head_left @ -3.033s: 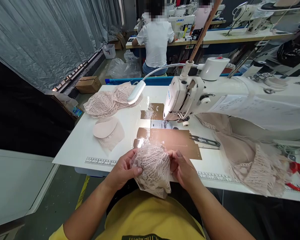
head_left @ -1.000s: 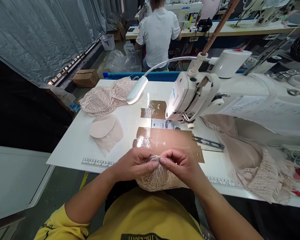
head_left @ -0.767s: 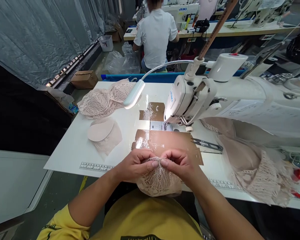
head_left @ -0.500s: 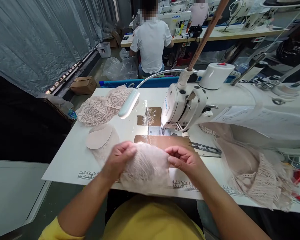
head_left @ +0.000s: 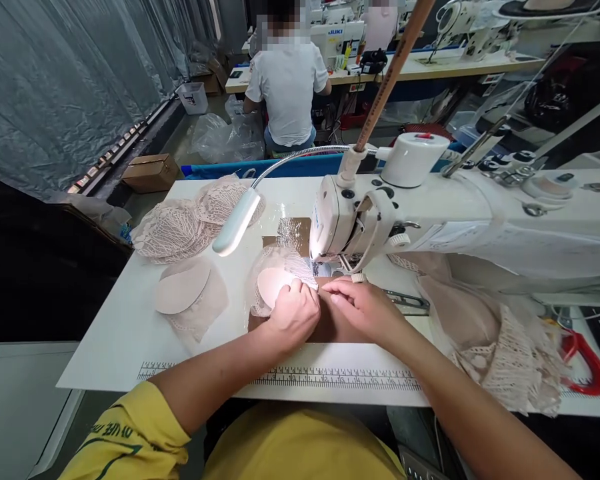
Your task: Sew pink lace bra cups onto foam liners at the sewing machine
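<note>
A beige lace bra cup piece (head_left: 273,287), with a smooth rounded pad on it, lies just left of the sewing machine's needle area. My left hand (head_left: 296,313) is closed on its right-hand edge, fingers curled down. Close beside that edge is my right hand (head_left: 360,307), its fingers stretched out to the left; whether the tips touch the lace is unclear. The sewing machine (head_left: 353,220) stands right above both hands, its presser foot partly covered by the fabric and fingers.
A second cup piece with an oval pad (head_left: 183,287) lies left, below a pile of lace cups (head_left: 173,230). A lamp (head_left: 237,221) hangs over the table. Thread snips (head_left: 407,301), more lace fabric (head_left: 500,347) and red-handled scissors (head_left: 587,363) are right. A person (head_left: 287,93) sits ahead.
The lace piece has gone from the table's front edge up to the needle area, laid down with its pad showing. Both hands moved forward with it; my left hand also shifted right.
</note>
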`<state>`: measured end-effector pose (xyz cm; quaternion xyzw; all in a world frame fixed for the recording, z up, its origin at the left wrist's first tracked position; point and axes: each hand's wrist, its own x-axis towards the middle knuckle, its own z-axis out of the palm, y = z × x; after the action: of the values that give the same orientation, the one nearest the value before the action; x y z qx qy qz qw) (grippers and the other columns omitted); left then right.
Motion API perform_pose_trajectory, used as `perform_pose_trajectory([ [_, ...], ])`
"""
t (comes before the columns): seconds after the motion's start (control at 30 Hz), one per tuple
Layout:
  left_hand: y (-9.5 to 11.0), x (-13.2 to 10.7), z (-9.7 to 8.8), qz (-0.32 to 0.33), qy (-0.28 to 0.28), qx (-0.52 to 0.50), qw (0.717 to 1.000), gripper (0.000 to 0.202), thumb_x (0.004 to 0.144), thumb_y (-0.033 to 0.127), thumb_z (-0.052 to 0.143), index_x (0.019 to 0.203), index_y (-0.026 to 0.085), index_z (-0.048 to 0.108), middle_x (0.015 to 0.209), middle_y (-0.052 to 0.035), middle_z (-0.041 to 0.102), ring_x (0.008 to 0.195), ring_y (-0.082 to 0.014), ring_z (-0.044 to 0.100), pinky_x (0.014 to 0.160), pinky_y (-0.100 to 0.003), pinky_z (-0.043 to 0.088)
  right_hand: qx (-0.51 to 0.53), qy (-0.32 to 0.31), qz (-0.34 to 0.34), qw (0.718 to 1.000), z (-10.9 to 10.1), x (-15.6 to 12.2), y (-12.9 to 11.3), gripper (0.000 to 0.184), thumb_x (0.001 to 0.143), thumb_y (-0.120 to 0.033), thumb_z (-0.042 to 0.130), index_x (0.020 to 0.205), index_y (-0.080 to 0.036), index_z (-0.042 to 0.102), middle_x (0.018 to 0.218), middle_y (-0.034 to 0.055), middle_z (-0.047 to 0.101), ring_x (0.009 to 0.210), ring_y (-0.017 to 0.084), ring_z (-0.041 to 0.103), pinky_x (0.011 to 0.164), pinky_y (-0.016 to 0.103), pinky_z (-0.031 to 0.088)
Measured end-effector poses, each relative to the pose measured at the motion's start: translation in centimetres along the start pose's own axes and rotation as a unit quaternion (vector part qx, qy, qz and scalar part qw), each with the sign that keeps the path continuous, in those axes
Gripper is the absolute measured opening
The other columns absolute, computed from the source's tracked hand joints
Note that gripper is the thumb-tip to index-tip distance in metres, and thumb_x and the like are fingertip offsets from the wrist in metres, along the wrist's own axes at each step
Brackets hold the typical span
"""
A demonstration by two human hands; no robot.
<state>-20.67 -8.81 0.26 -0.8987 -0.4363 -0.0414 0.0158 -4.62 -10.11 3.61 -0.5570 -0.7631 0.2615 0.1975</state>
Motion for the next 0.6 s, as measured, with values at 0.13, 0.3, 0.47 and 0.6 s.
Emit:
perform_pose_trajectory([
  [0.13,0.4,-0.7,-0.5,0.011,-0.037,-0.016,0.999,0.025,0.081,0.003,0.039,0.082,0.008,0.063,0.075,-0.0168,0.061,0.073,-0.0295,0.058,0.058,-0.039,0.042,-0.084,-0.007,-0.057,0.995,2.0,0.2,0.3,0.031,0.085,-0.006,0.041,0.094,-0.019,0.068,0.093,0.0049,0.066,0.079,0.016,0.058,0.069,0.027,0.044],
  [0.3,-2.4,-0.7,-3.3,0.081,-0.060,-0.131,0.986,0.030,0.092,0.020,0.040,0.074,0.012,0.061,0.069,-0.0084,0.060,0.066,-0.0187,0.055,0.067,-0.033,0.046,-0.239,0.013,-0.091,0.967,3.7,-0.3,0.4,0.029,0.087,-0.005,0.042,0.101,-0.016,0.066,0.088,0.0062,0.063,0.076,0.019,0.053,0.068,0.031,0.041],
  [0.47,-4.7,0.1,-2.1,0.066,0.015,-0.182,0.981,0.026,0.093,0.020,0.041,0.092,0.013,0.066,0.102,-0.0112,0.068,0.087,-0.0206,0.059,0.075,-0.033,0.048,-0.315,0.024,-0.055,0.947,4.0,0.0,0.5,0.035,0.089,-0.006,0.041,0.112,-0.019,0.064,0.094,0.0081,0.065,0.076,0.020,0.054,0.064,0.033,0.039],
  [0.6,-5.3,0.8,0.6,0.111,0.052,-0.168,0.978,0.030,0.094,0.020,0.039,0.112,0.012,0.063,0.122,-0.0120,0.063,0.101,-0.0227,0.058,0.083,-0.037,0.047,-0.324,0.003,-0.023,0.946,3.5,0.6,0.1,0.039,0.087,-0.004,0.042,0.114,-0.021,0.064,0.094,0.0091,0.065,0.074,0.020,0.056,0.059,0.032,0.039],
])
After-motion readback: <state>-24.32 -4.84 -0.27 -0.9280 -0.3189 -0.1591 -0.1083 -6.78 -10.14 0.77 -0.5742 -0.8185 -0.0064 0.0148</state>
